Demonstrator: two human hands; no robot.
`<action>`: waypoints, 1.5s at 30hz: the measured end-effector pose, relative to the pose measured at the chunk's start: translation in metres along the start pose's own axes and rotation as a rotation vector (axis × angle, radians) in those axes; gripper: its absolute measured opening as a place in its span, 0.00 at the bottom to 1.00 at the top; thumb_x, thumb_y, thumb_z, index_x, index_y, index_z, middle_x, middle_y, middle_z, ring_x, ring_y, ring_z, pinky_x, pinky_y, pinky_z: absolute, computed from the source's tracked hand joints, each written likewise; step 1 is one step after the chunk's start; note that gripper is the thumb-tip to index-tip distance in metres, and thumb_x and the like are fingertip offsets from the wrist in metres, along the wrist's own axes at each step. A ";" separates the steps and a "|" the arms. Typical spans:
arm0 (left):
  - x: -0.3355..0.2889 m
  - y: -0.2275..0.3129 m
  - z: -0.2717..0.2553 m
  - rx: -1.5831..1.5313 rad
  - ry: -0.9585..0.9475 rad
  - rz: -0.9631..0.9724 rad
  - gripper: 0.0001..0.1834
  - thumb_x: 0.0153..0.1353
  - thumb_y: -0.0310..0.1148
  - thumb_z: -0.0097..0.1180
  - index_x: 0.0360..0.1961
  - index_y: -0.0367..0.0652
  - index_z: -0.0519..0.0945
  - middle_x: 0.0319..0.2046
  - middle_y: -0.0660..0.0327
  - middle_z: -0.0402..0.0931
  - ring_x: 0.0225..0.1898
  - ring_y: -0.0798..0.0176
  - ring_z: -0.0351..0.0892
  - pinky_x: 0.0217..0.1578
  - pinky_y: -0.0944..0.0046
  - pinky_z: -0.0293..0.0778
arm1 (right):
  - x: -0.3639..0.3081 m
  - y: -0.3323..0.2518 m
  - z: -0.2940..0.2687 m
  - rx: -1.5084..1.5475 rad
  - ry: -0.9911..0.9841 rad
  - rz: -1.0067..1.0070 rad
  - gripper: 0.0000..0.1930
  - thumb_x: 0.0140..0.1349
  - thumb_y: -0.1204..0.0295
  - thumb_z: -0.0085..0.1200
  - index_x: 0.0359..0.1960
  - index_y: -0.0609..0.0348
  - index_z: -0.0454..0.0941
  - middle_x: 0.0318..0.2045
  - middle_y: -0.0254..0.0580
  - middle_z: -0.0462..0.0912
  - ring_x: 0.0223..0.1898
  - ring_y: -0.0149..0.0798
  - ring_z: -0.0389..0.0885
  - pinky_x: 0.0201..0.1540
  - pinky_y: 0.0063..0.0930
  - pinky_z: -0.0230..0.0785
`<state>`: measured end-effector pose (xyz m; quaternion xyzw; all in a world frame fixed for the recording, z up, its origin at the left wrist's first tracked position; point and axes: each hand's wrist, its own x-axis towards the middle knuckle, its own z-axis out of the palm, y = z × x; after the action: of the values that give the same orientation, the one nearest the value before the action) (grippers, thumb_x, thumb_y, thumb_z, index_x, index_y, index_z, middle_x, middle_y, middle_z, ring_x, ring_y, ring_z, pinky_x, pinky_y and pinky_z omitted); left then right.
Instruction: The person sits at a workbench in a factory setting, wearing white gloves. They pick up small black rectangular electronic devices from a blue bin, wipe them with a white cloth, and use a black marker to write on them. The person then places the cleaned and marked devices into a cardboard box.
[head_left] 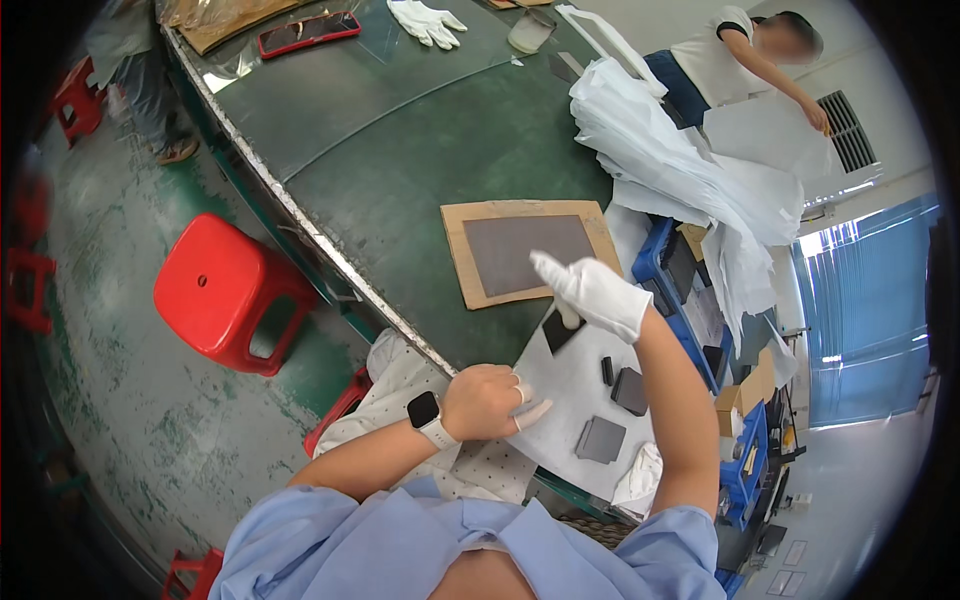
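My right hand point(600, 298), in a white glove, reaches over the near edge of a cardboard-framed board with a grey-brown panel point(525, 252). Its fingers are apart, one stretched across the panel and another pointing down at a small black flat piece point(562, 335). Whether that finger touches the piece cannot be made out. My left hand point(488, 402) hovers at the table's near corner, holding nothing, fingers loosely apart; pale finger cots cover two fingertips. Between my arms, on white paper point(545, 430), lie two dark square pieces point(600, 440) point(629, 391) and a small black bar point(607, 370).
The green table point(400, 180) carries a red-edged phone point(309, 35), a white glove point(427, 22) and a jar point(531, 32). White sheets point(670, 150) and blue bins point(668, 260) are to the right. Another person point(735, 60) handles a sheet there. A red stool point(225, 290) stands left.
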<state>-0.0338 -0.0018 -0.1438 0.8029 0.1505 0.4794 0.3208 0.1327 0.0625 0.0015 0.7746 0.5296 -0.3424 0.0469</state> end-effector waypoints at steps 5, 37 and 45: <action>0.010 0.005 -0.015 -0.124 0.036 -0.109 0.17 0.52 0.39 0.66 0.14 0.46 0.75 0.10 0.65 0.66 0.15 0.62 0.68 0.26 0.64 0.64 | 0.001 0.011 -0.024 0.102 -0.013 -0.053 0.44 0.64 0.30 0.28 0.05 0.56 0.64 0.08 0.34 0.61 0.15 0.32 0.61 0.25 0.26 0.61; 0.056 -0.041 -0.044 -0.139 -0.258 -0.338 0.19 0.52 0.45 0.67 0.15 0.42 0.79 0.10 0.62 0.69 0.15 0.58 0.67 0.34 0.63 0.65 | 0.064 0.002 -0.037 0.305 -0.040 0.107 0.36 0.64 0.37 0.40 0.18 0.60 0.74 0.16 0.38 0.71 0.19 0.37 0.67 0.25 0.32 0.62; 0.055 -0.034 -0.044 -0.132 -0.218 -0.347 0.15 0.51 0.43 0.68 0.27 0.41 0.81 0.15 0.64 0.71 0.22 0.58 0.71 0.39 0.61 0.65 | 0.060 0.060 -0.047 0.826 0.702 -0.291 0.18 0.71 0.62 0.44 0.38 0.66 0.79 0.24 0.49 0.81 0.28 0.43 0.81 0.32 0.32 0.73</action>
<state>-0.0431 0.0703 -0.1148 0.7892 0.2195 0.3362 0.4647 0.2184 0.1044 -0.0154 0.7152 0.4366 -0.2458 -0.4872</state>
